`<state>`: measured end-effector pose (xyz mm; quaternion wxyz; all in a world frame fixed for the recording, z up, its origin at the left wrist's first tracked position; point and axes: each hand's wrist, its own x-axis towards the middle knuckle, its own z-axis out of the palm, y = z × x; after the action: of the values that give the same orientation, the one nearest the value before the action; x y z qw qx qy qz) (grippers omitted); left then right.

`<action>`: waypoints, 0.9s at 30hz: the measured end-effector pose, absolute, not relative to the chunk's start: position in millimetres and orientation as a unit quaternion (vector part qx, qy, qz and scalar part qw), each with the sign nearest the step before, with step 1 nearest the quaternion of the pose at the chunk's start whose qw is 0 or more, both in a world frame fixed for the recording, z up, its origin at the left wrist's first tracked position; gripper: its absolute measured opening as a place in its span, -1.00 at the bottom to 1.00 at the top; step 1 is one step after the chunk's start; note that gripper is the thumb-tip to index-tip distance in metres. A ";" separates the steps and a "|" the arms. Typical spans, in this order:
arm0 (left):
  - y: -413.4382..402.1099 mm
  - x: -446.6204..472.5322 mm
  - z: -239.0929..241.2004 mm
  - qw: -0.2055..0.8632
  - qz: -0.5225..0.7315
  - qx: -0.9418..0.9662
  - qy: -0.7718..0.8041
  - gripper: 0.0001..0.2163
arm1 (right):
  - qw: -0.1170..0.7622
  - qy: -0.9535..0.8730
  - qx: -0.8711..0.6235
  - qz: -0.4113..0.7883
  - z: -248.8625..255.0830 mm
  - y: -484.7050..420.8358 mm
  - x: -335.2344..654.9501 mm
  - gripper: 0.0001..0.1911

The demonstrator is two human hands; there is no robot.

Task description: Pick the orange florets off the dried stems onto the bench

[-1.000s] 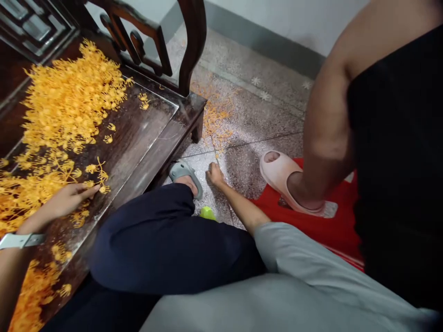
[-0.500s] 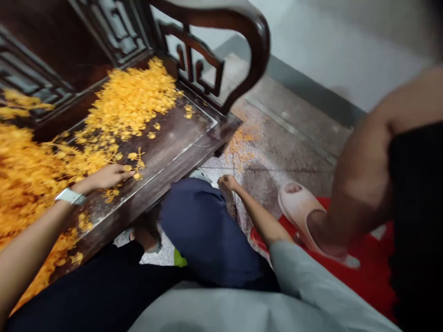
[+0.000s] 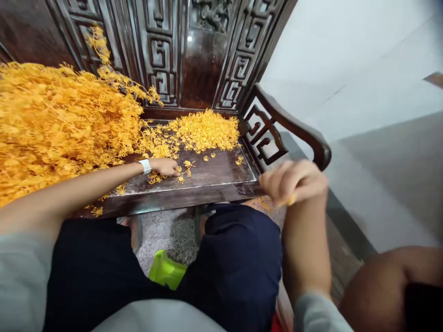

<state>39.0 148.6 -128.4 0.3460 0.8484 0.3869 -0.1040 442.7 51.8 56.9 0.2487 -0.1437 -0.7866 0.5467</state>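
Note:
My left hand [image 3: 166, 167], with a white watch at the wrist, rests over the bench seat, its fingers closed on a small branched yellow sprig [image 3: 187, 170] with flower-like tips. My right hand [image 3: 294, 182] is raised near the bench's right front corner, slightly blurred and closed. A bit of a yellow piece [image 3: 291, 199] shows between its fingers; most of it is hidden. Beyond my left hand lies a heap of loose small yellow pieces [image 3: 211, 130]. A far larger pile of yellow-orange branched sprigs [image 3: 62, 120] covers the bench's left side.
The dark wooden bench [image 3: 221, 168] has a carved back and a curved armrest [image 3: 304, 131] at right. A bright green plastic object [image 3: 168, 269] is on the floor between my legs. Another person's bare leg [image 3: 384, 281] is close on my right.
The view has swung left toward the bench back. My right hand has risen from low beside my knee to above the bench corner. My left hand stays at the sprig on the seat.

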 end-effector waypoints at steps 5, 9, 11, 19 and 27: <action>145.0 32.2 -127.4 0.341 -0.091 0.858 0.372 -0.52 | 0.511 -0.602 -0.369 0.490 79.7 119.7 361.9 -0.61; 143.4 27.6 -124.9 0.346 -0.090 0.857 0.371 -0.50 | 0.470 -0.621 -0.343 0.525 61.4 102.1 314.5 -0.67; 142.0 27.0 -122.0 0.354 -0.088 0.853 0.373 -0.50 | 0.419 -0.671 -0.318 0.523 41.8 89.2 302.7 -0.67; 129.3 42.8 -62.8 0.380 0.140 0.838 0.367 -0.50 | 0.370 -0.727 -0.438 0.377 -25.3 107.7 326.2 -0.44; 130.2 58.0 -15.8 0.370 0.261 0.837 0.307 -0.54 | 0.404 -0.725 -0.358 0.428 -20.7 111.3 334.4 -0.52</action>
<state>58.0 130.2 -15.8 0.3698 0.8369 0.3073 0.2615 334.4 111.3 -20.7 0.4042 -0.3576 -0.7252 0.4277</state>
